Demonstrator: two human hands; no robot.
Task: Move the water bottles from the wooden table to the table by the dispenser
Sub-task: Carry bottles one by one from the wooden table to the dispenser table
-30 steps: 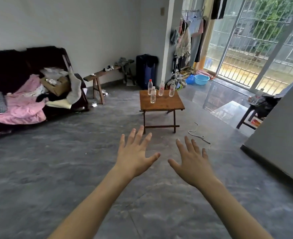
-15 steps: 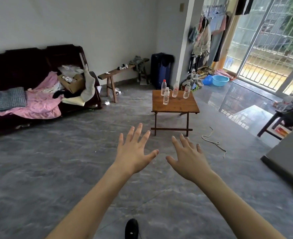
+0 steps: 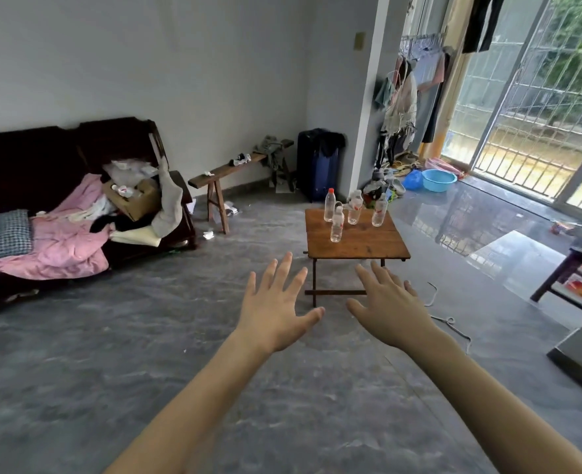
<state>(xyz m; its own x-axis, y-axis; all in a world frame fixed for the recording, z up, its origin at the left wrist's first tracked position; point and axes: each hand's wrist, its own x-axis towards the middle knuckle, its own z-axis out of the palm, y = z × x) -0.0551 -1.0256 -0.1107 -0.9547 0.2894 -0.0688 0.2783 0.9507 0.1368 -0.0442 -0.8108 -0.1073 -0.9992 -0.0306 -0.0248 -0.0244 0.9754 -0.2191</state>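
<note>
Grey stone-look floor (image 3: 118, 354) fills most of the view, with a dark sofa (image 3: 33, 165) heaped with pink bedding far off to the left of the hands and a narrow wooden bench (image 3: 229, 171) against the wall behind it. Ahead of both hands, a little to the right of the left one, stands the small wooden counter (image 3: 358, 242) with four water bottles (image 3: 337, 224) upright on its far half: one with a red cap at the back left, one nearer the hands in front of it, and two more to the right, all close together but apart. None has been lifted, so by my reading the task has hardly begun; every bottle is yet to be carried, and neither the dispenser nor its table can be made out with certainty. The left hand (image 3: 276, 309) is stretched forward, palm down, fingers straight and spread, holding and touching nothing. The right hand (image 3: 387, 313) matches it just beside, fingers splayed and empty, its fingertips overlapping the counter's near edge in the picture only, since the counter sits well beyond reach. Further right, a blue basin (image 3: 438, 180) lies by the barred sliding door, and a dark low stool (image 3: 566, 271) stands near the frame's edge.
</note>
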